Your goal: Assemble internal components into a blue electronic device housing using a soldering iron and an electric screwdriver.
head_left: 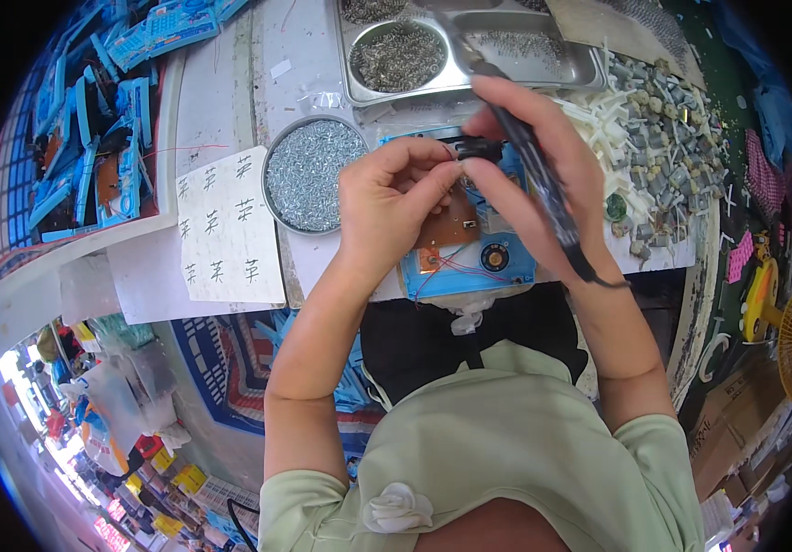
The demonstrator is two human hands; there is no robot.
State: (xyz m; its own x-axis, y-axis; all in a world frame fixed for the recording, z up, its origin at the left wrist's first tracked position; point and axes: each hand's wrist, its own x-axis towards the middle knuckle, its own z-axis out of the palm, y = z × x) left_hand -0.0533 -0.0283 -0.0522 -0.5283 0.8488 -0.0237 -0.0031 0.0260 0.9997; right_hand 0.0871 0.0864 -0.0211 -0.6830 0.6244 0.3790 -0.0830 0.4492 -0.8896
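My left hand [391, 198] is closed, its thumb and fingertips pinched together over a blue plastic casing [424, 285]. The thumb of my right hand [557, 138] meets them there, beside a small black part [479, 147]; what the fingertips pinch is mostly hidden. Lying across my right hand and gripped in it is a corded, pen-shaped black tool [543, 179], its metal end pointing away from me and its cord end toward me. Inside the casing are a brown circuit board [451, 225], a round black speaker [494, 257] and thin red wires.
A round dish [274, 207] of small screws stands left of my hands. Beyond is a metal tray [465, 87] with small springs. White plastic pieces and small grey motors [654, 138] are heaped at right. Blue casings [125, 138] fill the far left. A handwritten sheet [230, 225] lies nearer.
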